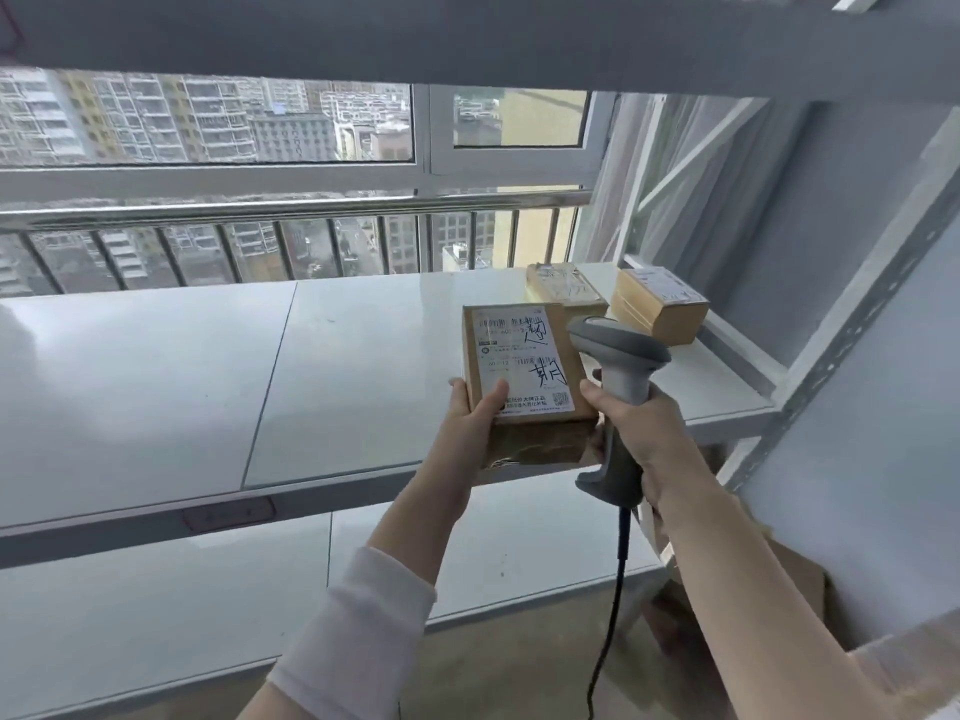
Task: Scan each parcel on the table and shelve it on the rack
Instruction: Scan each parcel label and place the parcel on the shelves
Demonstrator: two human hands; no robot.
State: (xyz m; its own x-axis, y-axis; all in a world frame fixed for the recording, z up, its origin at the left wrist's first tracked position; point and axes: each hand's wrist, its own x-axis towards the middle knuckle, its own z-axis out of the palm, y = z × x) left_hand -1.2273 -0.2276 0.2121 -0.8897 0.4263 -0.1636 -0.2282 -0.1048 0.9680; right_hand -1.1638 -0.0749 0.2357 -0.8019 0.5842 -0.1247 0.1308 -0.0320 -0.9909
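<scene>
Above the front edge of a white shelf (208, 366) of the rack, the left hand (475, 413) holds a small brown parcel (524, 366) from below and from its left side, thumb pressed on the lower left corner of the top face and fingers curled under it. The parcel's white shipping label (519, 356) faces up toward the camera, with barcodes, a small square code and black handwritten marks on it. Just beside the parcel's right edge, the right hand (639, 428) grips the handle of a grey barcode scanner (621, 376), fingers wrapped around it; the scanner's head tilts over toward the label. A dark cable (618, 579) hangs from the base of the handle and runs down out of view. At the far right end of the same shelf lie two more brown parcels, one (563, 285) just behind the held parcel and the other (660, 309) to its right, near the grey perforated rack upright (852, 335). A lower shelf (156, 615) shows beneath. A white sleeve (358, 631) covers the left forearm. Behind the rack stand a window (208, 122) and a metal railing (260, 207), with apartment blocks outside.
</scene>
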